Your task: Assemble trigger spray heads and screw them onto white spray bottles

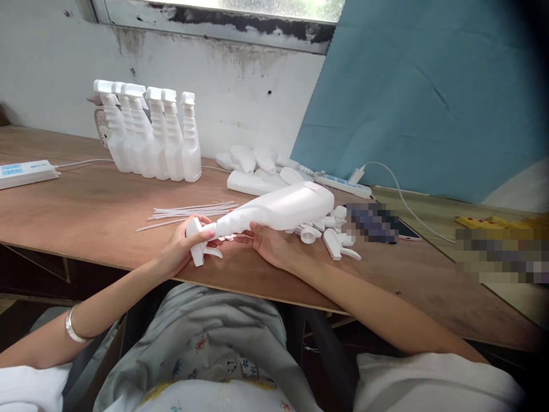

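A white spray bottle (pixel 283 207) lies tilted nearly on its side between my two hands, its base up to the right. My left hand (pixel 189 243) closes round the white trigger sprayer (pixel 197 256) at the neck end, thumb along the collar. Under the ribbed neck, my right hand (pixel 268 243) grips the bottle, its thumb on the near side and its other fingers partly hidden beneath. Several thin white tubes (pixel 193 212) lie on the table behind my left hand. Loose trigger sprayers (pixel 332 243) rest to the right, below the bottle's base.
Several white spray bottles with heads (pixel 150 137) stand upright at the back left. More white bottles (pixel 257 182) lie in a pile by the wall. Power strips (pixel 30 173) sit left and back right on the brown table (pixel 86 212). A phone (pixel 407 230) lies at the right.
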A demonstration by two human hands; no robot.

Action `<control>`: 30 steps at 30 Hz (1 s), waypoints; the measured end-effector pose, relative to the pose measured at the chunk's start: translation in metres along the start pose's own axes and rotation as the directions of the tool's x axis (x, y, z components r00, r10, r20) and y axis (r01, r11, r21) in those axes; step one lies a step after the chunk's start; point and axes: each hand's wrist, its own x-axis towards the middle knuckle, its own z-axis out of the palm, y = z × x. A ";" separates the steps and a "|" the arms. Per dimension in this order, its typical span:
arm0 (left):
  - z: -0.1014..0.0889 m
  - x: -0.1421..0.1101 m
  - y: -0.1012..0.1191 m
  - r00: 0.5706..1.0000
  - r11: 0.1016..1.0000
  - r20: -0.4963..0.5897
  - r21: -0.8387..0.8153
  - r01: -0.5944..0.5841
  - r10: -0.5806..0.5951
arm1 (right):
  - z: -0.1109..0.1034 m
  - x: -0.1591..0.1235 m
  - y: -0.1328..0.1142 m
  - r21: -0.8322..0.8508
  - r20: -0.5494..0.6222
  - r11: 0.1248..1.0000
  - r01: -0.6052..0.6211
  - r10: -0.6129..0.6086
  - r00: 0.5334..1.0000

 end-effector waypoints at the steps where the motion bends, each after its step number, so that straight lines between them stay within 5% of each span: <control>1: 0.000 0.000 0.000 1.000 1.000 -0.002 -0.005 0.002 -0.002 | 0.000 0.000 0.000 0.000 0.006 1.000 0.001 -0.001 1.000; 12: -0.004 -0.001 -0.002 0.998 0.991 0.014 0.119 -0.061 0.060 | 0.001 0.000 -0.001 0.000 -0.016 1.000 -0.007 0.007 1.000; 24: -0.002 0.000 0.001 0.999 0.999 0.026 -0.014 0.031 -0.031 | 0.003 -0.001 -0.002 -0.013 0.002 1.000 -0.015 0.015 1.000; 30: -0.001 -0.001 0.001 0.999 0.996 -0.009 0.081 -0.044 0.045 | 0.004 -0.001 -0.002 -0.024 -0.019 1.000 -0.017 0.017 1.000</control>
